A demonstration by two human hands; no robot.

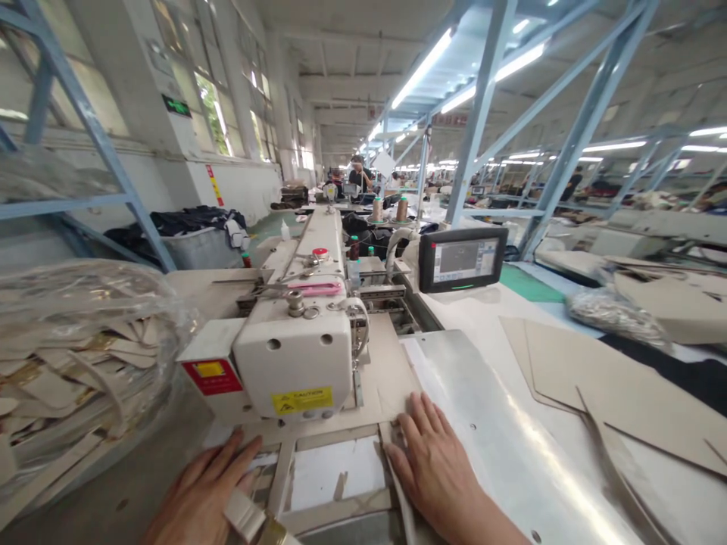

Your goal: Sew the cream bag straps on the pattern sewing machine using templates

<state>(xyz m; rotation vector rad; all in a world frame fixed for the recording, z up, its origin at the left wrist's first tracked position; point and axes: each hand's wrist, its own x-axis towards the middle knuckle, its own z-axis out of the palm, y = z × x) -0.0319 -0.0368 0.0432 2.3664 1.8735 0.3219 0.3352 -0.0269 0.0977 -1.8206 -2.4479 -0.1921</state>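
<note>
A white industrial sewing machine head (pixel 294 356) stands directly ahead, with a beige stiff panel (pixel 391 390) lying under and beside it. My right hand (pixel 435 465) rests flat on the panel's near edge, next to a steel plate (pixel 511 431). My left hand (pixel 207 484) lies flat at the lower left, in front of the machine. A cream strap with a gold-coloured fitting (pixel 247 516) sits against its thumb side, and I cannot tell whether the hand grips it.
A clear plastic bag of beige pieces (pixel 73 363) is at the left. Beige panels (pixel 619 386) lie on the white table at the right, behind them a touchscreen controller (pixel 463 259). Thread spools (pixel 389 210) stand beyond the machine. A co-worker (pixel 359 174) sits farther back.
</note>
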